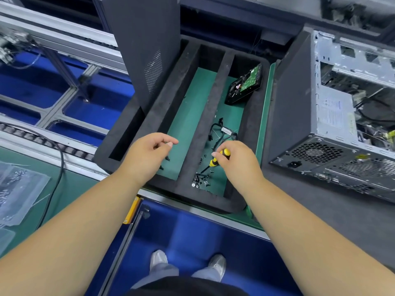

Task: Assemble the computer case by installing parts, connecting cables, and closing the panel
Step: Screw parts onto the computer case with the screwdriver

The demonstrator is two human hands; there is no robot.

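Hands of a worker hover over a black foam tray (149, 129) on a green-matted assembly bench, seen from a head-worn camera. Far left of the tray, clear plastic bags (19, 189) lie on the bench beside a black cable (57, 174). A dark side panel (145, 50) stands upright in the tray's leftmost slot. The left hand (145, 155) is held above the tray's middle compartment, fingers loosely curled, thumb and forefinger close together; whether it holds anything cannot be told. A few small dark screws (167, 159) lie on the green floor just beneath it. In the tray's right compartment the right hand (237, 161) grips a yellow-and-black screwdriver (215, 160), its tip pointing down toward a scatter of screws (201, 180) at the near end. Beyond that hand lies a bundle of black cables (222, 133), and at the far end of the same compartment a hard drive (243, 84) leans with its green circuit board up. Right of the tray, the open computer case (333, 116) rests on its side, metal interior exposed, rear vents facing the worker
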